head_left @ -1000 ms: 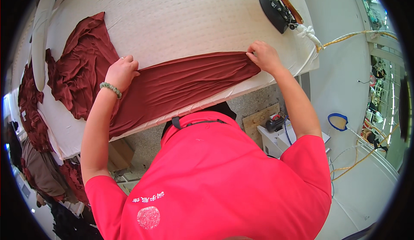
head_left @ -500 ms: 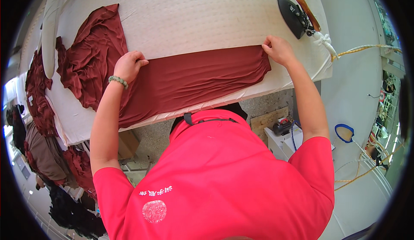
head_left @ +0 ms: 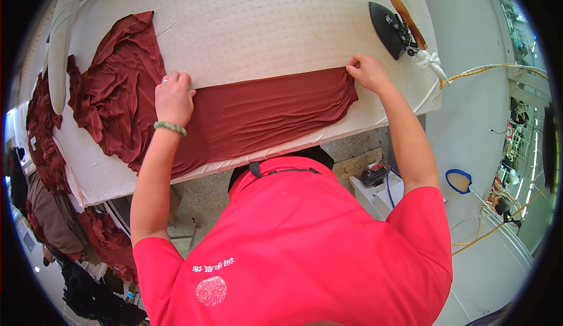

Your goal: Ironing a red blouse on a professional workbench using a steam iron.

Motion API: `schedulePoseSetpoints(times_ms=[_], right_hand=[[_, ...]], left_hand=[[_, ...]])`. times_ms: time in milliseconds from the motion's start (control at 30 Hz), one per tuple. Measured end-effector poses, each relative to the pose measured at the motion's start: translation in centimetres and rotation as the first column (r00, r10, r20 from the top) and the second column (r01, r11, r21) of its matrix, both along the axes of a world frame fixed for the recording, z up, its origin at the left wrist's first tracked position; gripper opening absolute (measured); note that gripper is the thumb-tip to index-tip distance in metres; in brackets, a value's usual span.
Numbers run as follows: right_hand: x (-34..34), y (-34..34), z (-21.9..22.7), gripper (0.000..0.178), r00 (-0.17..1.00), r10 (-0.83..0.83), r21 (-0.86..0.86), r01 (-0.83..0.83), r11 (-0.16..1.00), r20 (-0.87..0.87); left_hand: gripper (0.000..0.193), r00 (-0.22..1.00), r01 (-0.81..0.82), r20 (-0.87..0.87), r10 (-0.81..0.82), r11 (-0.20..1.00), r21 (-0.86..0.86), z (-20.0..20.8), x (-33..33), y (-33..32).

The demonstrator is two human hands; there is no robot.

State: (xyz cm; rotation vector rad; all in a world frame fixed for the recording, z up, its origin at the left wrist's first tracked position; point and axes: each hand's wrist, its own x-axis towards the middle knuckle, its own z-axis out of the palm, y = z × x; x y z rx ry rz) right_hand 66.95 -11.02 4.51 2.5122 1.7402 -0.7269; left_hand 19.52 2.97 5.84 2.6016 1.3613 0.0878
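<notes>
A dark red garment [head_left: 258, 112] lies on the white padded table, its long sleeve-like part stretched from left to right along the near edge. The gathered end of this part is at the right, where my right hand [head_left: 366, 72] pinches its far corner. My left hand [head_left: 174, 98], with a beaded bracelet at the wrist, is closed at the sleeve's far edge near the bunched body of the garment. Its fingertips are partly hidden. Fine creases run along the stretched cloth, more of them toward its near side.
An iron [head_left: 392, 30] with a wooden handle rests at the table's far right, its cord [head_left: 469, 72] running off right. A white padded arm [head_left: 60, 56] stands over the table [head_left: 258, 27] at far left. More dark red cloth [head_left: 44, 132] hangs at the left edge.
My left hand has shifted slightly and turned, its fingers now pointing away from me along the cloth. My right hand keeps its pinch on the corner. The whole view has moved a little.
</notes>
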Motion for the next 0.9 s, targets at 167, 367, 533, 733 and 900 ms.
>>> schedulePoseSetpoints(times_ms=[167, 367, 533, 733, 900], right_hand=[[0.2, 0.6, 0.1, 0.021, 1.0, -0.003, -0.045, 0.001, 0.999, -0.027], [-0.1, 1.3, 0.2, 0.02, 0.999, 0.018, -0.123, -0.023, 0.992, -0.041], [1.8, 0.4, 1.4, 0.026, 0.974, 0.227, 0.17, -0.227, 0.959, 0.018], [12.9, 2.7, 4.4, 0.051, 0.895, 0.129, 0.642, -0.401, 0.654, 0.427], [12.1, 5.6, 3.7, 0.05, 0.96, -0.025, 0.322, -0.069, 0.944, 0.277]], left_hand=[[0.041, 0.931, 0.293, 0.177, -0.319, 0.943, 0.158, -1.2, 8.3, -6.7], [0.047, 0.885, 0.36, 0.286, -0.367, 0.93, 0.078, -3.8, 24.3, -13.9], [0.048, 0.926, 0.31, 0.21, -0.314, 0.949, 0.055, -4.2, 30.2, -16.3], [0.048, 0.966, 0.242, 0.086, -0.245, 0.969, 0.052, -3.9, 32.4, -17.6], [0.048, 0.978, 0.208, -0.055, -0.202, 0.967, 0.146, -4.2, 33.3, -18.7]])
